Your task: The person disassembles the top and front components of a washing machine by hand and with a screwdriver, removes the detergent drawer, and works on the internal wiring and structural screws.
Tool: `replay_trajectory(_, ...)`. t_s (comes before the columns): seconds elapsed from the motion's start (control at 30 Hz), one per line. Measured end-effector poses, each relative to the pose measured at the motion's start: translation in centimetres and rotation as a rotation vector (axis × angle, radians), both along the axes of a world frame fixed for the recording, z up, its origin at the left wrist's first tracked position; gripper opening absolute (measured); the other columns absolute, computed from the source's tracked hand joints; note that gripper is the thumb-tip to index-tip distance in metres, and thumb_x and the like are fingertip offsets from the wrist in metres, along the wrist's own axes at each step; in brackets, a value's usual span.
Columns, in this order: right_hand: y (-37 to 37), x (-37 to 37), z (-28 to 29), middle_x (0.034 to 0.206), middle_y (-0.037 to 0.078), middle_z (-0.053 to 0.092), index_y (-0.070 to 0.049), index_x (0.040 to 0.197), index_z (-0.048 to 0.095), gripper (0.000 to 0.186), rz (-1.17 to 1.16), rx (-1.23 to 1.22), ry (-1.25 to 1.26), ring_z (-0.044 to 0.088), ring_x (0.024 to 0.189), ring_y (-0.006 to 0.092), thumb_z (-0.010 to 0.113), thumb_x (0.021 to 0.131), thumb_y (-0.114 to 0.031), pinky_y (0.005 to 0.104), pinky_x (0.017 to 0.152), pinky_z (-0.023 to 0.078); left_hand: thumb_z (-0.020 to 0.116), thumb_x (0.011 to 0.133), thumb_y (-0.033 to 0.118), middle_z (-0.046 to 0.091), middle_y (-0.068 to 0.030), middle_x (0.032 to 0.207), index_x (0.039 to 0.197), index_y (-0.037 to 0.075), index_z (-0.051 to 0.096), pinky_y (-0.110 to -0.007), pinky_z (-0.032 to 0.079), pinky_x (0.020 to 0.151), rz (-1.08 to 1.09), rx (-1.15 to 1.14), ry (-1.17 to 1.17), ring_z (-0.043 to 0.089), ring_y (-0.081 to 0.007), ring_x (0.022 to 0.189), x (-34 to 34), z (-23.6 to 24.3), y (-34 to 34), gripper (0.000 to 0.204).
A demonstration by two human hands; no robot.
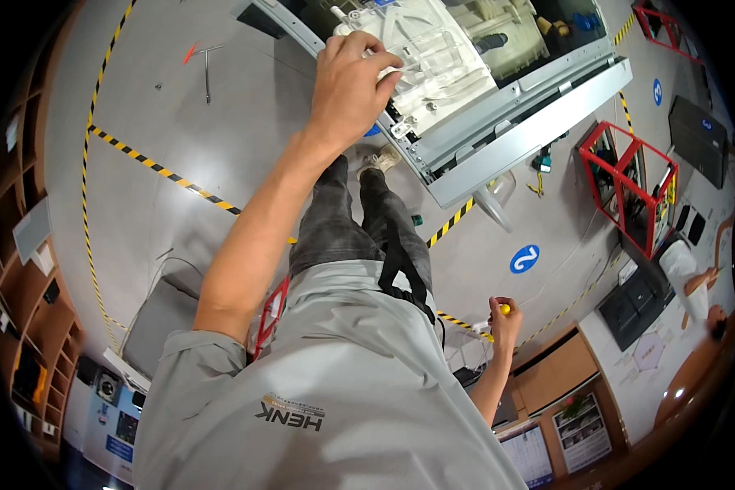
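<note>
grey shirt (327,359) hides floor (249,139), red rack (625,177) right of appliance (445,82).

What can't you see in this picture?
In the head view:
Under the left hand: the hand covers the spot.
The yellow thing: mostly hidden by the right hand, too small to name.
The machine: its far end is cut off by the top edge.
Inside the red frame: too small.

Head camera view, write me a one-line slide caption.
The left hand touches a white plastic part in a metal frame, while the right hand holds a small yellow object.
</note>
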State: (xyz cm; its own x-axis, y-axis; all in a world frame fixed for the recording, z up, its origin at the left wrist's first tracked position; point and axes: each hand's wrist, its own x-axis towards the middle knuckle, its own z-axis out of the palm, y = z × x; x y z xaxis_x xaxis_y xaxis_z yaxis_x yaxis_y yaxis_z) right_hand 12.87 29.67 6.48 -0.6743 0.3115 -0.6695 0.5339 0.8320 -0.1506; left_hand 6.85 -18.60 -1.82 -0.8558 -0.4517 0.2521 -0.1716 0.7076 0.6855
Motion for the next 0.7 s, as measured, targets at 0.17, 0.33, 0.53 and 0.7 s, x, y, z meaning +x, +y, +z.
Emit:
replay_trajectory(0.17,-0.4,1.7,-0.4,0.061,0.002,0.054,-0.002,0.086,0.062,0.023,-0.066,-0.005,-0.006,0.051,0.054,0.0099,0.068,0.084,-0.024,0.0245,0.051,0.043,0.070,0.077,0.012,0.060,-0.0008,0.097,0.090,0.013,0.072,-0.036,0.037,0.085,-0.191,-0.173,-0.037,0.052,-0.0234,0.096,-2.0,-0.7,0.0,0.013)
replay_trajectory(0.33,-1.0,1.5,-0.2,0.062,0.002,0.054,-0.002,0.088,0.062,0.023,-0.079,-0.013,0.015,0.051,0.054,0.0101,0.068,0.085,-0.024,0.0249,0.051,0.043,0.068,0.075,0.009,0.061,-0.0002,0.093,0.088,0.012,0.070,-0.036,0.037,0.083,-0.277,-0.379,-0.152,0.056,-0.0207,0.089,-3.2,-0.9,0.2,0.013)
replay_trajectory(0.53,-0.9,0.5,0.3,0.063,0.001,0.053,-0.002,0.090,0.063,0.024,-0.114,-0.064,0.044,0.050,0.055,0.0089,0.068,0.086,-0.025,0.0233,0.050,0.042,0.062,0.070,0.006,0.060,-0.0039,0.089,0.084,0.008,0.065,-0.035,0.040,0.077,-0.415,-0.523,-0.175,0.058,-0.0213,0.083,-3.6,-1.0,0.2,0.014)
replay_trajectory(0.7,-1.8,-0.7,1.3,0.062,-0.002,0.051,-0.004,0.088,0.060,0.021,-0.105,-0.136,0.105,0.048,0.053,0.0066,0.068,0.086,-0.023,0.0199,0.048,0.037,0.062,0.072,0.006,0.060,-0.0052,0.090,0.085,0.006,0.064,-0.037,0.042,0.076,-0.464,-0.579,-0.203,0.058,-0.0243,0.083,-4.8,-0.3,-0.2,0.013)
